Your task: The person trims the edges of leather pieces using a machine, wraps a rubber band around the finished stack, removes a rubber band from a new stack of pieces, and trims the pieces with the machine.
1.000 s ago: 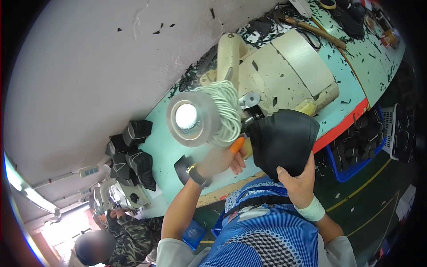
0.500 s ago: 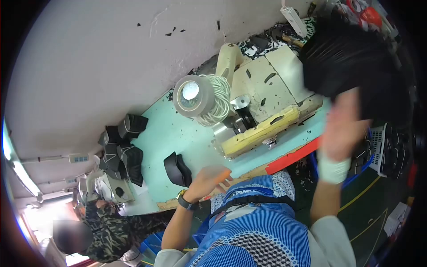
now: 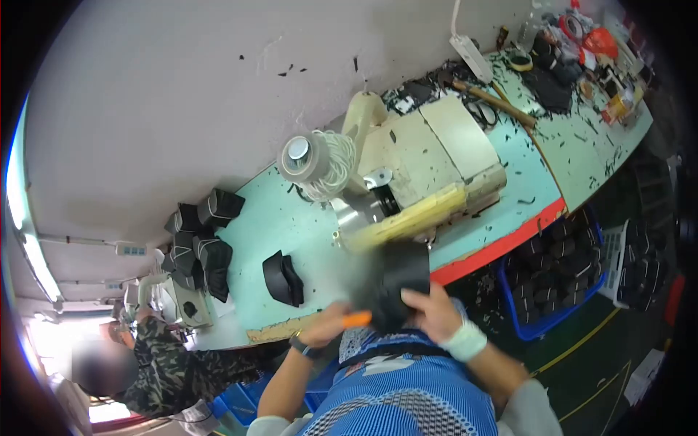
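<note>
My right hand point(image 3: 436, 312) grips a black flexible piece point(image 3: 403, 280) at its near right edge, thumb on top. The piece hangs in front of my waist, its left part smeared by motion. At its lower left edge is my left hand point(image 3: 323, 327), blurred, with something orange point(image 3: 356, 319) at the index finger. Whether these fingers pinch the piece is unclear. Just beyond it stands a cream sewing machine point(image 3: 414, 149) with a yellow front edge, white cord point(image 3: 336, 166) looped over its end. A folded black piece point(image 3: 282, 278) lies on the green table point(image 3: 243, 251).
Tied black bundles point(image 3: 211, 247) are stacked by the wall. Right of me, a blue crate point(image 3: 534, 334) and a white basket point(image 3: 614, 265) hold more bundles. Scraps and a wooden stick point(image 3: 494, 102) lie behind the machine. Another person in a camouflage sleeve point(image 3: 167, 363) works at left.
My right hand has brought the black piece from the far right to the front of my body. My left hand has moved slightly down and left, to the piece's edge.
</note>
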`<state>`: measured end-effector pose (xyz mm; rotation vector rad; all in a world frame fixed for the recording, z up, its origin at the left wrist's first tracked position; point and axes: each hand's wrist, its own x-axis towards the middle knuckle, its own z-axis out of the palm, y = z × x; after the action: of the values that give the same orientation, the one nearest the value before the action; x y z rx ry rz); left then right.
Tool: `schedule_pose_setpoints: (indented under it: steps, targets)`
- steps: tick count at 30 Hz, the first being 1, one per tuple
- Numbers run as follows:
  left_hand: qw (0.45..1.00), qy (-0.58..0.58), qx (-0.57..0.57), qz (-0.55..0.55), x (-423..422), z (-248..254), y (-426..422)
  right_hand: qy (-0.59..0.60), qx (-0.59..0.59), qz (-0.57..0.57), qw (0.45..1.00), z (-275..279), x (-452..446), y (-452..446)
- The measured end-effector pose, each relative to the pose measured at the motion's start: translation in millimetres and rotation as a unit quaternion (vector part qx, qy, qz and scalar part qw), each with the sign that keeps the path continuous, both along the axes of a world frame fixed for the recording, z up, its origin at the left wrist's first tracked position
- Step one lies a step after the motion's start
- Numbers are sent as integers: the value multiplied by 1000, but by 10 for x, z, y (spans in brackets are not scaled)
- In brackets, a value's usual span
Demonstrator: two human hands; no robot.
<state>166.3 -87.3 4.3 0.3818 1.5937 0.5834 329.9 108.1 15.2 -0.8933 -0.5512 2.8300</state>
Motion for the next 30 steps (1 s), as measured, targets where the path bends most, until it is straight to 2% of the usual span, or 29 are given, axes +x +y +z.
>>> schedule_pose_setpoints:
  steps: [1, 2, 3, 4, 6, 8, 9, 10, 11, 12, 13, 14, 15, 17, 18, 19, 20, 21, 22, 23, 24, 26, 27, 29, 30]
  targets:
    - [1000, 1, 2, 7, 87, 32, -13, 61, -54, 38, 996, 290, 108, 14]
    - [966, -140, 179, 119, 229, 160, -87, 56, -64, 37, 996, 282, 162, -100]
    - [869, -266, 353, 223, 307, 286, -77, 129, -134, 40, 982, 262, 163, -145]
    - [870, -245, 380, 196, 284, 384, 26, 203, -196, 47, 958, 248, 137, -149]
    - [810, -395, 281, 331, 290, 268, 437, 176, -200, 58, 962, 225, 53, -301]
    - [804, -329, 462, 178, 197, 186, 502, 200, -312, 89, 924, 71, 32, -463]
    - [812, -278, 399, 323, 243, 390, 458, 181, -278, 79, 940, 383, 3, -340]
    - [807, -288, 402, 323, 217, 513, 426, 106, -49, 97, 988, 237, 31, -303]
    - [857, -226, 372, 275, 138, 607, 413, 24, 186, 117, 975, 94, 61, -240]
    - [899, -160, 340, 225, 60, 688, 416, -124, 492, 103, 855, 496, 60, -193]
    - [903, -177, 334, 206, 18, 768, 439, -99, 723, 44, 683, 410, 62, -102]
    - [898, -190, 338, 210, -11, 735, 405, -62, 889, -13, 453, 323, 110, 8]
    - [907, -210, 321, 171, -47, 696, 381, 45, 954, 1, 297, 431, 116, 134]
    - [912, -242, 307, 123, -7, 605, 343, 3, 997, -37, 70, 452, -74, 80]
    - [866, -344, 302, 203, 39, 557, 300, 22, 992, -55, 109, 537, -137, 44]
    - [804, -436, 290, 281, 50, 515, 271, 18, 993, -49, 103, 676, -139, -1]
    - [802, -441, 292, 279, -3, 442, 262, 36, 973, 31, 226, 833, -146, -55]
    - [827, -332, 390, 232, -94, 352, 255, 52, 930, 109, 347, 903, -149, -116]
    - [833, -214, 477, 181, -165, 297, 247, 137, 764, 179, 604, 767, -47, -133]
    - [811, -192, 509, 216, -143, 510, 329, 114, 592, 193, 774, 820, -35, -317]
    - [812, -191, 508, 216, -120, 620, 353, 86, 386, 195, 898, 870, -16, -507]
    - [784, -218, 548, 195, -93, 738, 350, 81, 99, 169, 977, 423, 88, -719]
    - [817, -120, 520, 218, -79, 601, 298, 58, -41, 141, 987, 401, 31, -787]
    - [760, -19, 645, 81, -225, 449, 333, 85, -20, 140, 986, 468, 7, -782]
    - [778, -33, 620, 97, -219, 474, 279, 77, -71, 135, 985, 469, 29, -773]
